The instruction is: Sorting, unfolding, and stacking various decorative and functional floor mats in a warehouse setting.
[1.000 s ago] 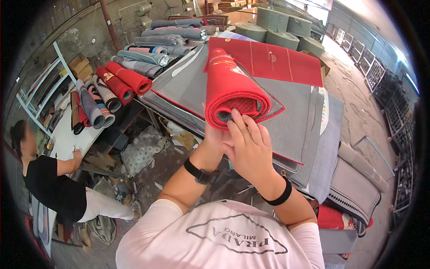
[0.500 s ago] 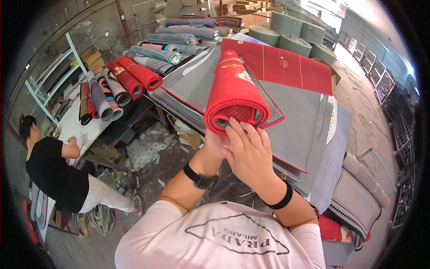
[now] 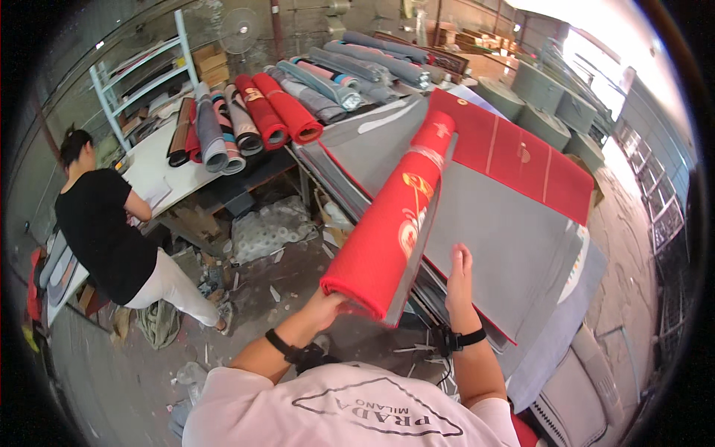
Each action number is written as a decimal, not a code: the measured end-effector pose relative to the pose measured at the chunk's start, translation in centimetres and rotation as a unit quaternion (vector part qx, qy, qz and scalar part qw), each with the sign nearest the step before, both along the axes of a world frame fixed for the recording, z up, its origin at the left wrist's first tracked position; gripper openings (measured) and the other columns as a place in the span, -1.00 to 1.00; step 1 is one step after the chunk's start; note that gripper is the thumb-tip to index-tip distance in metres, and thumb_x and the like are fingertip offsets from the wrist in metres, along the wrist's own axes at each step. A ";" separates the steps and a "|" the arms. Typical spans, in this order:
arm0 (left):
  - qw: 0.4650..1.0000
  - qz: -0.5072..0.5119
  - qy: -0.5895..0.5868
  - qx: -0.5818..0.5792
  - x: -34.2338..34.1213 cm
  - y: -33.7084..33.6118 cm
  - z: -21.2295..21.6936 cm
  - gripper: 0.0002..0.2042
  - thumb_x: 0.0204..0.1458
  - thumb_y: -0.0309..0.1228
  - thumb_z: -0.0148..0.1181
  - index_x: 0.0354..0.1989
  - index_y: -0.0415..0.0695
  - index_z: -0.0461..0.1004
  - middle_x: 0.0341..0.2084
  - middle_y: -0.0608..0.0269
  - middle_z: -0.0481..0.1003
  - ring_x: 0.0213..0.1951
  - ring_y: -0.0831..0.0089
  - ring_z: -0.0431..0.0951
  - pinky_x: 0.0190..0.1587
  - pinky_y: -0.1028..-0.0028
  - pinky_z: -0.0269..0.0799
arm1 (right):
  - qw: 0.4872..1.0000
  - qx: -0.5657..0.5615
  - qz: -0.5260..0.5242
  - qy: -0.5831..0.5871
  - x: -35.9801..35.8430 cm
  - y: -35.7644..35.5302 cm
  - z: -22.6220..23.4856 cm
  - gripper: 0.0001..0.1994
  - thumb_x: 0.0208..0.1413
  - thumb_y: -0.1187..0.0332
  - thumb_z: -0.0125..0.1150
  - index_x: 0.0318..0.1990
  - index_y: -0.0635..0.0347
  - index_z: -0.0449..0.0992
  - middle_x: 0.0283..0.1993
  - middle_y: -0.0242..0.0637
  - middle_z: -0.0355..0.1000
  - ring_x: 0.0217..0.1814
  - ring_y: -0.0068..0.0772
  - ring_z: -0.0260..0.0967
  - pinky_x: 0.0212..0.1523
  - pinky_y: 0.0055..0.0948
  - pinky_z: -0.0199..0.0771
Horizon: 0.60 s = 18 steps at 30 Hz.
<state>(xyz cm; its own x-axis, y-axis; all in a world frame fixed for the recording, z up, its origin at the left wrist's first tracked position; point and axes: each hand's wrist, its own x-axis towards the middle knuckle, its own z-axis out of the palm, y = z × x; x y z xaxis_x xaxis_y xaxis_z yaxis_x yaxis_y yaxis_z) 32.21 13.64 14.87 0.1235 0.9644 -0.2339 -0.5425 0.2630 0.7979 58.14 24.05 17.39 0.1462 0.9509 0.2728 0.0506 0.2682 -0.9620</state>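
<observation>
A rolled red mat (image 3: 383, 235) with a yellow and white pattern and a clear band near its far end slants over the table's near edge. My left hand (image 3: 325, 307) grips its near end from below; the fingers are mostly hidden by the roll. Off to the roll's right, my right hand (image 3: 460, 277) is open, fingers stretched upward, touching nothing. Beneath the roll spreads a stack of mats with a grey one (image 3: 506, 242) on top. A flat red mat (image 3: 521, 153) with thin pale lines covers the stack's far side.
Rolled mats, including a red roll (image 3: 287, 108), lie on tables at the left and back. A person in a black top (image 3: 97, 223) stands at a white table (image 3: 175, 182) on the left. Large grey rolls (image 3: 544, 89) stand at the back right. Scraps litter the floor (image 3: 261, 350).
My right hand has let go of the roll's near end and moved right, opening. The roll has swung, its near end now lower and farther left with my left hand. The view has shifted.
</observation>
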 end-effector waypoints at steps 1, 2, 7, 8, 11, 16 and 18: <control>0.998 -0.021 0.066 0.014 -1.0 -1.1 0.9 -0.60 -0.07 -0.39 0.08 -0.01 -0.04 0.21 -0.20 0.34 0.39 -0.20 0.48 0.42 -0.31 0.48 0.38 | 0.991 -0.112 0.029 0.072 -0.4 0.6 -0.6 -0.44 0.03 0.05 -0.16 0.10 0.23 0.02 0.15 -0.20 0.05 0.17 -0.24 -0.01 0.14 -0.17 -0.12; 0.990 -0.041 0.131 0.025 -2.2 -2.3 1.9 -0.58 -0.07 -0.39 0.09 0.01 -0.08 0.19 -0.21 0.35 0.39 -0.23 0.51 0.42 -0.33 0.50 0.38 | 0.963 -0.225 0.059 0.138 -1.2 1.2 -1.3 -0.34 0.03 -0.08 -0.21 0.16 0.20 -0.09 0.20 -0.21 -0.03 0.21 -0.25 -0.06 0.15 -0.14 -0.17; 0.908 -0.021 0.365 0.206 -13.2 -9.2 5.2 -0.48 -0.08 -0.43 0.10 0.10 -0.09 0.11 -0.05 0.23 0.31 -0.08 0.40 0.34 -0.14 0.42 0.31 | 0.880 -0.362 0.179 0.251 -10.8 3.2 -4.0 -0.24 -0.03 -0.25 -0.31 0.21 0.06 -0.18 0.23 -0.22 -0.10 0.19 -0.20 -0.02 0.15 -0.12 -0.15; 0.889 -0.045 0.409 0.202 -14.7 -10.3 6.7 -0.49 -0.08 -0.42 0.08 0.10 -0.08 0.11 -0.03 0.18 0.29 -0.06 0.34 0.34 -0.10 0.41 0.28 | 0.848 -0.405 0.187 0.287 -12.6 3.4 -4.3 -0.22 -0.06 -0.28 -0.32 0.20 0.06 -0.15 0.22 -0.22 -0.07 0.19 -0.18 -0.02 0.15 -0.13 -0.15; 0.833 -0.086 0.528 0.138 -19.8 -13.2 8.1 -0.52 -0.07 -0.41 0.05 0.09 -0.04 0.12 -0.05 0.09 0.31 -0.07 0.24 0.36 -0.09 0.40 0.27 | 0.793 -0.404 0.232 0.393 -17.1 5.1 -7.8 -0.23 -0.10 -0.33 -0.33 0.15 0.04 -0.02 0.16 -0.26 0.06 0.19 -0.21 -0.02 0.15 -0.13 -0.12; 0.744 -0.086 0.663 0.012 -24.2 -16.2 2.4 -0.50 -0.08 -0.32 0.04 0.10 -0.01 0.10 -0.15 -0.05 0.35 -0.13 0.17 0.40 -0.14 0.38 0.30 | 0.736 -0.292 0.274 0.545 -25.7 4.6 -6.9 -0.32 -0.07 -0.29 -0.34 0.06 0.01 0.18 0.08 -0.22 0.18 0.09 -0.16 0.14 0.09 -0.11 0.12; 0.698 0.013 0.714 -0.039 -26.2 -16.9 -3.1 -0.56 -0.13 -0.34 0.05 0.00 0.00 0.21 -0.27 0.02 0.42 -0.26 0.11 0.45 -0.26 0.33 0.35 | 0.738 -0.268 0.308 0.538 -28.0 6.4 -7.1 -0.40 -0.02 -0.20 -0.28 0.02 0.06 0.21 0.03 -0.23 0.22 0.05 -0.20 0.18 0.06 -0.12 0.18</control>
